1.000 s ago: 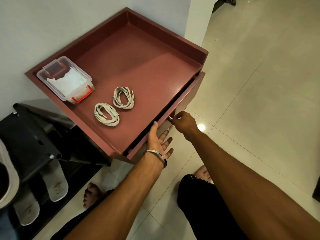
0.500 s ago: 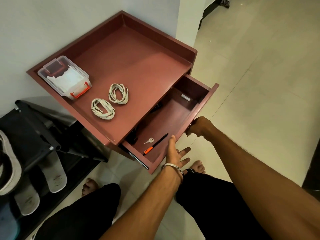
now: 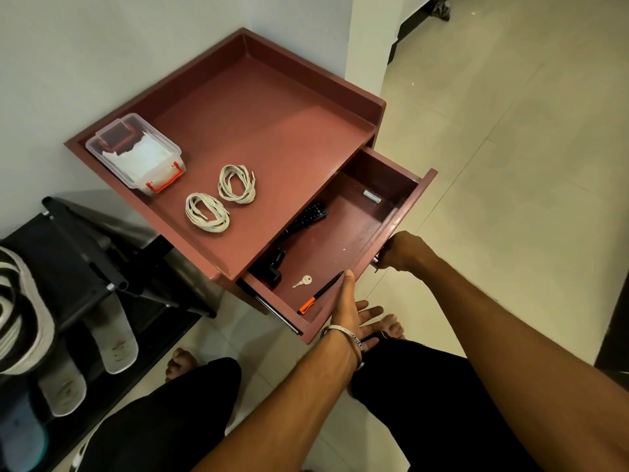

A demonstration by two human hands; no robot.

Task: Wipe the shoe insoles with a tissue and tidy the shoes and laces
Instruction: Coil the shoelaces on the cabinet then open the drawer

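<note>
Head view: two coiled cream laces [image 3: 220,198] on tabletop; right grip [image 3: 400,252] clasps drawer [image 3: 354,229] handle, left grip [image 3: 354,313] flat.

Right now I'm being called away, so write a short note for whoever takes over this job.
Right hand grips the open maroon drawer's handle. Left hand lies open against the drawer front. Two coiled beige shoelaces lie on the maroon cabinet top, beside the clear plastic tissue box. White insoles sit on the black shoe rack. Laces coiled; left, likely: stow them, shut the drawer.
</note>
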